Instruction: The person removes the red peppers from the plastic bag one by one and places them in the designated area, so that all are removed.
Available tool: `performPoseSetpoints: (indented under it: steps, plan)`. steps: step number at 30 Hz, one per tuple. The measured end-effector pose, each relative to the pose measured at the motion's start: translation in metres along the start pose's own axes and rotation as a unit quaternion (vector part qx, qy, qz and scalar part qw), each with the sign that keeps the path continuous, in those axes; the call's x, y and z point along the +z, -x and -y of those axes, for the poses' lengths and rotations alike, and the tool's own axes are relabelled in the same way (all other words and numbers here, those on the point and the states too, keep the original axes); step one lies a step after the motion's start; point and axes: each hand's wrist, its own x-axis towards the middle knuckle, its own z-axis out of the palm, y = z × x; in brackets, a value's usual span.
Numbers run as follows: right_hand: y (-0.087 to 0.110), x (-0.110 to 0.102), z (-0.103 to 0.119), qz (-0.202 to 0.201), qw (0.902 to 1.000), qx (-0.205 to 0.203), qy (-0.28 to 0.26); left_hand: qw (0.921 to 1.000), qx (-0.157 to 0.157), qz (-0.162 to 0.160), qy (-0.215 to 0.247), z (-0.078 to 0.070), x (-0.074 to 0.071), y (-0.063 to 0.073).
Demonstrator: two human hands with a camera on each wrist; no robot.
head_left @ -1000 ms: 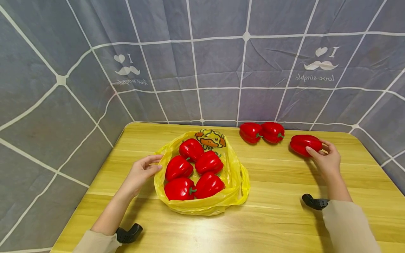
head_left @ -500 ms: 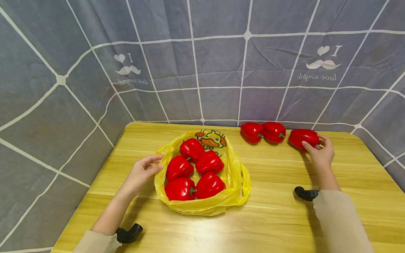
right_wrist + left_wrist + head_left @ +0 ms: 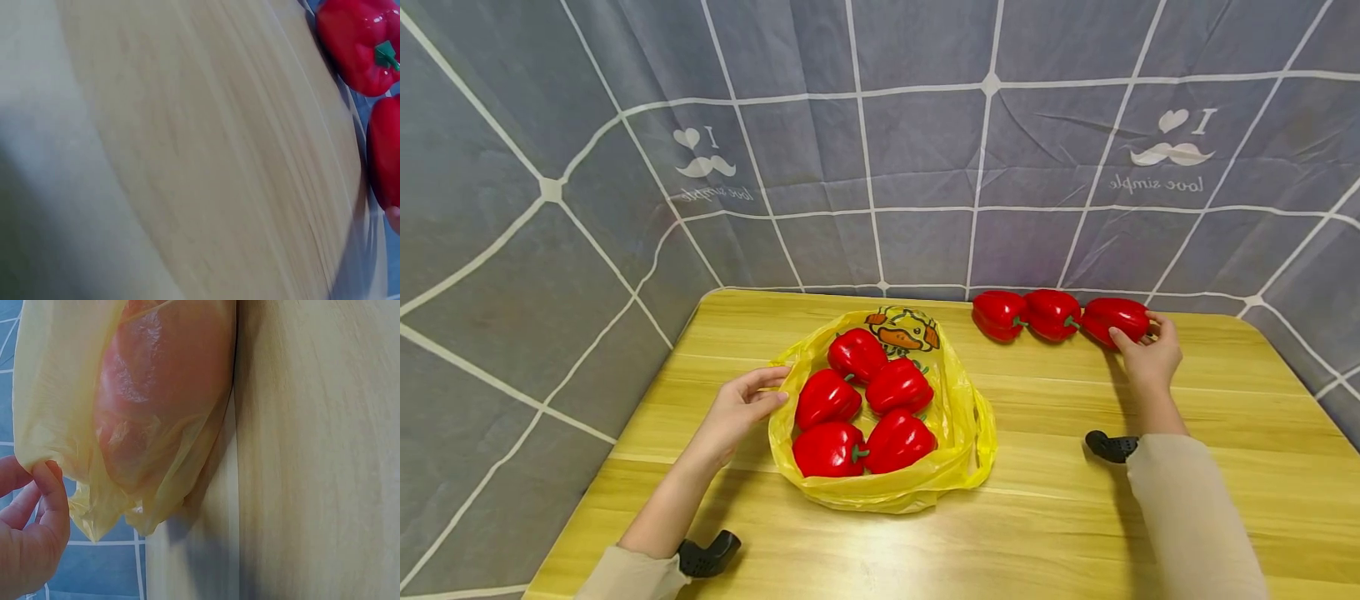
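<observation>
My left hand [image 3: 737, 414] pinches the left rim of a yellow plastic bag [image 3: 880, 493] between thumb and fingers. In the left wrist view, the fingertips nip the thin plastic [image 3: 56, 394], and a red shape shows through it. Several red bell peppers [image 3: 898, 385] lie inside the open bag. At the back right, my right hand [image 3: 1152, 360] grips one red bell pepper [image 3: 1114, 320] from its right side. This pepper lies at the right end of a row, beside two others, the middle pepper [image 3: 1052, 315] and the left pepper [image 3: 998, 316]. In the right wrist view only a fingertip shows.
The wooden table [image 3: 1015, 533] ends at the back against a grey curtain [image 3: 917, 158] with white lines. A black wrist mount [image 3: 709, 554] sits by the left sleeve, and another mount [image 3: 1108, 447] by the right sleeve.
My right hand has moved left and away from me with the bell pepper, bringing it up beside the other two. The left hand and the bag have stayed in place.
</observation>
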Motion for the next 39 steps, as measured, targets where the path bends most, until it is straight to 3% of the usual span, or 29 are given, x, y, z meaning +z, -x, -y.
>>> performPoseSetpoints:
  steps: [12,20,33,39]
  plan:
    - [-0.003,0.005,0.0,0.0,0.9998,0.009,-0.02,1.0,0.001,0.001,0.001,0.0,0.003,0.0]
    - [0.0,0.013,0.001,0.009,0.9986,-0.052,0.006,1.0,-0.002,0.003,-0.002,0.001,0.003,0.0]
    - [0.003,0.009,0.007,0.027,0.9971,-0.067,0.023,1.0,-0.007,0.0,0.0,-0.002,0.002,0.001]
    - [0.002,0.002,0.009,0.069,0.992,-0.089,0.056,0.9999,-0.012,0.002,0.002,-0.004,0.002,0.001]
